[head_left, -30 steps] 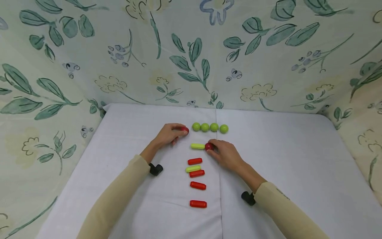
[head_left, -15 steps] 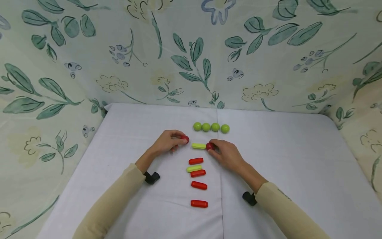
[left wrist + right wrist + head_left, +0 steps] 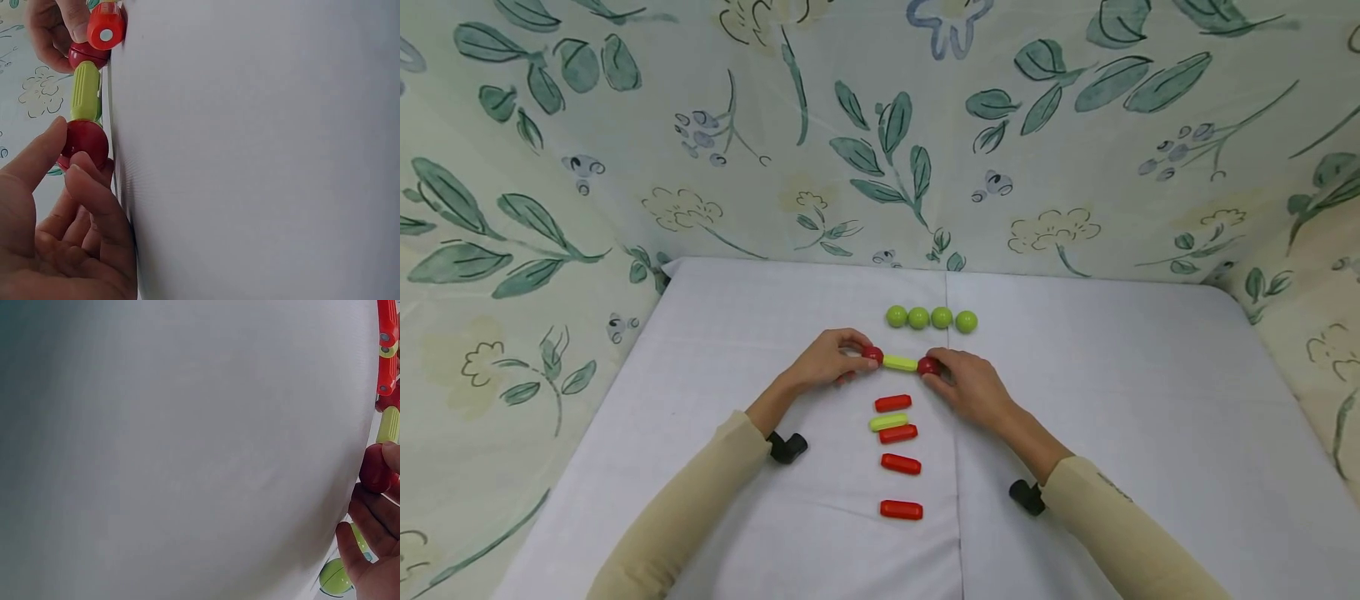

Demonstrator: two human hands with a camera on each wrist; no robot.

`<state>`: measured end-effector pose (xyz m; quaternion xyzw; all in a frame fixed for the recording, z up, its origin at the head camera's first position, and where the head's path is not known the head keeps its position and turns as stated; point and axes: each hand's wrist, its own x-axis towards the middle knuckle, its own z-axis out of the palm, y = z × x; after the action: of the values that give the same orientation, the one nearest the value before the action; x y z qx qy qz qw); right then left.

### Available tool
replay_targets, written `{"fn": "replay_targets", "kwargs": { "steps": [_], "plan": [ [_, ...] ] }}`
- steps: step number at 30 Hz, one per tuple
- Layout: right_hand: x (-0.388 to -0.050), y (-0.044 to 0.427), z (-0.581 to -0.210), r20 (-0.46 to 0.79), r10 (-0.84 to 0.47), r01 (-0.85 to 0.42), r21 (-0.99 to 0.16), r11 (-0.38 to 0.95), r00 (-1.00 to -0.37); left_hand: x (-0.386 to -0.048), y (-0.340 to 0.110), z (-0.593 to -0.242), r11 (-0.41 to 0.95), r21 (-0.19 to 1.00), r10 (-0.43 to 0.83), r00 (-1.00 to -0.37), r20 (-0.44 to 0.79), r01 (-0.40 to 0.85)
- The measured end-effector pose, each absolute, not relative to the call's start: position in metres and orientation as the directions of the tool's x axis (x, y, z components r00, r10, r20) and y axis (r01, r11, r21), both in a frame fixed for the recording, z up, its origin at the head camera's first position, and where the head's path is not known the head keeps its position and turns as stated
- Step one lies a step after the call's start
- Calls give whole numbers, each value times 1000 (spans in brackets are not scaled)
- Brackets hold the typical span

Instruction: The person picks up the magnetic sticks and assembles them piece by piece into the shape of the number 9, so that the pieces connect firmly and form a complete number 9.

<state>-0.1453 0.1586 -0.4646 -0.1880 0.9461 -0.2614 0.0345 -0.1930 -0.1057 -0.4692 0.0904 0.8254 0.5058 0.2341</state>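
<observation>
A yellow-green ribbed rod [image 3: 900, 363] lies crosswise between two dark red balls. My left hand [image 3: 823, 362] pinches the left red ball [image 3: 87, 140] between thumb and fingertips, and in the left wrist view that ball meets the rod's near end. At the rod's other end, my right hand [image 3: 973, 390] holds the right red ball [image 3: 928, 367] with thumb and fingers. Nearer the wearer lie several red rods [image 3: 900, 464] in a loose column. Among them is another yellow-green rod [image 3: 887, 422], against a red one. A red rod's end [image 3: 106, 34] shows a silvery round spot.
Several green balls [image 3: 918, 317] stand in a row beyond the hands. A white cloth [image 3: 760, 533] with a lengthwise crease covers the table. Behind it hangs a floral curtain [image 3: 760, 208]. Dark wrist cameras [image 3: 788, 448] sit under both forearms.
My left hand has come toward the wearer from beside the green balls, then right, bringing its red ball against the rod's free left end. The right hand has stayed nearly still.
</observation>
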Motion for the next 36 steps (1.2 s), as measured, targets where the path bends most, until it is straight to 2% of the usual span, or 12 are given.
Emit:
{"fn": "replay_targets", "kwargs": {
  "steps": [16, 36],
  "plan": [
    [-144, 155, -469, 57, -363, -342, -495, 799, -930, -191, -105, -472, 517, 855, 398, -871, -288, -46],
    [-146, 155, -465, 53, -354, -334, -488, 806, -934, -191, -106, -473, 495, 868, 398, -880, -258, -31]
  ]
}}
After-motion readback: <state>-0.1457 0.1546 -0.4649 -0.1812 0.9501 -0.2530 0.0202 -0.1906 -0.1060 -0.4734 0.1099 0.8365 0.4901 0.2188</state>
